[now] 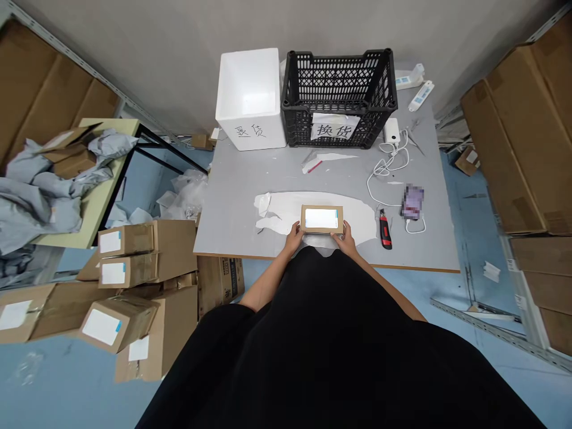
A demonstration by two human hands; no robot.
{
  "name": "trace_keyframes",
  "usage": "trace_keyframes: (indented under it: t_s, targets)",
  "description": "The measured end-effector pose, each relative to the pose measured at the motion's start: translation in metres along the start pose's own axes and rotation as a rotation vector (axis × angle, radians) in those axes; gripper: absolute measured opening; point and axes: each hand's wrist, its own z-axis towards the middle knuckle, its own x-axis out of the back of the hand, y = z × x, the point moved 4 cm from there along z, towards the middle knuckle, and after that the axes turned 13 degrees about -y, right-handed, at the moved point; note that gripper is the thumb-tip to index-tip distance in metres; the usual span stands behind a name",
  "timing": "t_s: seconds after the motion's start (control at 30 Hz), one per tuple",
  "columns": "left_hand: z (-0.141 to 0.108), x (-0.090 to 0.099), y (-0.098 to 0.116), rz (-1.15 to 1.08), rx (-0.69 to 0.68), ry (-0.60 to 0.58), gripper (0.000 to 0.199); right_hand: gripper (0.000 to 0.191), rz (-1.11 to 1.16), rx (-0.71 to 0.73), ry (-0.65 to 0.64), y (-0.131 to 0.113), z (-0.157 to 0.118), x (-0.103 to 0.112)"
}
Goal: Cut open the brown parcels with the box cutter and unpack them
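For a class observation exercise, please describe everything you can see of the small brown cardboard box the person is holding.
The small kraft cardboard box is a flat, rectangular box with its long side across the view. A white label, edged with a thin blue strip at one corner, covers most of its top. It looks intact and closed. The left hand and right hand grip its near corners, holding it over a white sheet on the grey table.

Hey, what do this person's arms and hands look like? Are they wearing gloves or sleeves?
No gloves: the left hand and right hand are bare, and the forearms are uncovered. A black garment covers the body; no watch or bracelet shows.
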Motion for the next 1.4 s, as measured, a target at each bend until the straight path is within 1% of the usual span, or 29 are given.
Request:
trace_keyframes:
  t_s: [0.1,0.3,0.37,0.43,0.5,0.53,0.57,0.6,0.63,0.7,0.73,0.8,0.87,0.93,1.0,1.07,1.13,1.2,1.23,1.3,1.37,1.4]
  targets:
    - [-0.001,0.000,0.004,0.002,-0.009,-0.001,0.063,0.106,-0.001,-0.012,0.002,-0.002,0.002,0.000]
    - [-0.004,-0.004,0.013,0.014,-0.042,-0.004,0.063,0.103,0.014,0.014,0.010,-0.007,-0.002,0.001]
    - [-0.007,-0.003,0.015,0.007,-0.033,0.019,0.063,0.097,0.018,0.016,0.034,-0.010,-0.005,0.004]
    - [-0.013,0.002,0.018,-0.014,-0.024,0.075,0.060,0.088,-0.032,0.037,0.093,-0.019,-0.005,0.010]
    - [-0.024,0.018,0.019,-0.059,-0.034,0.184,0.053,0.078,-0.148,0.104,0.155,-0.040,0.001,0.014]
    - [-0.032,0.030,0.019,-0.086,-0.046,0.259,0.049,0.074,-0.215,0.154,0.167,-0.055,0.007,0.013]
    - [-0.043,0.045,0.016,-0.114,-0.059,0.353,0.044,0.070,-0.281,0.212,0.159,-0.073,0.015,0.007]
    - [-0.056,0.064,0.011,-0.141,-0.072,0.458,0.040,0.067,-0.340,0.274,0.135,-0.093,0.024,-0.002]
    - [-0.072,0.084,0.004,-0.167,-0.084,0.573,0.035,0.065,-0.394,0.338,0.093,-0.114,0.033,-0.016]
    - [-0.113,0.128,-0.016,-0.222,-0.107,0.816,0.029,0.062,-0.474,0.472,-0.008,-0.157,0.049,-0.058]
    - [-0.136,0.151,-0.029,-0.256,-0.117,0.939,0.027,0.061,-0.494,0.532,-0.069,-0.177,0.055,-0.084]
    - [-0.183,0.194,-0.060,-0.338,-0.117,1.192,0.024,0.060,-0.492,0.622,-0.204,-0.210,0.060,-0.143]
    - [-0.228,0.231,-0.092,-0.427,-0.096,1.405,0.023,0.058,-0.468,0.673,-0.337,-0.231,0.057,-0.209]
    - [-0.264,0.265,-0.120,-0.492,-0.074,1.540,0.021,0.056,-0.450,0.703,-0.452,-0.242,0.049,-0.277]
    - [-0.293,0.297,-0.142,-0.526,-0.051,1.603,0.021,0.054,-0.445,0.724,-0.551,-0.244,0.038,-0.346]
    - [-0.317,0.329,-0.158,-0.540,-0.025,1.613,0.020,0.053,-0.431,0.728,-0.639,-0.242,0.027,-0.414]
    - [-0.337,0.360,-0.169,-0.541,-0.008,1.605,0.021,0.053,-0.400,0.700,-0.725,-0.240,0.016,-0.478]
    - [-0.355,0.384,-0.177,-0.552,-0.022,1.592,0.023,0.055,-0.362,0.643,-0.805,-0.238,0.007,-0.533]
    - [-0.363,0.393,-0.181,-0.567,-0.041,1.584,0.025,0.056,-0.349,0.612,-0.843,-0.237,0.003,-0.558]
    - [-0.376,0.402,-0.186,-0.611,-0.082,1.565,0.026,0.057,-0.335,0.561,-0.913,-0.236,-0.004,-0.598]
    - [-0.388,0.401,-0.192,-0.651,-0.082,1.552,0.027,0.058,-0.335,0.522,-0.990,-0.233,-0.010,-0.629]
    - [-0.394,0.399,-0.196,-0.656,-0.065,1.566,0.027,0.058,-0.338,0.503,-1.030,-0.231,-0.013,-0.642]
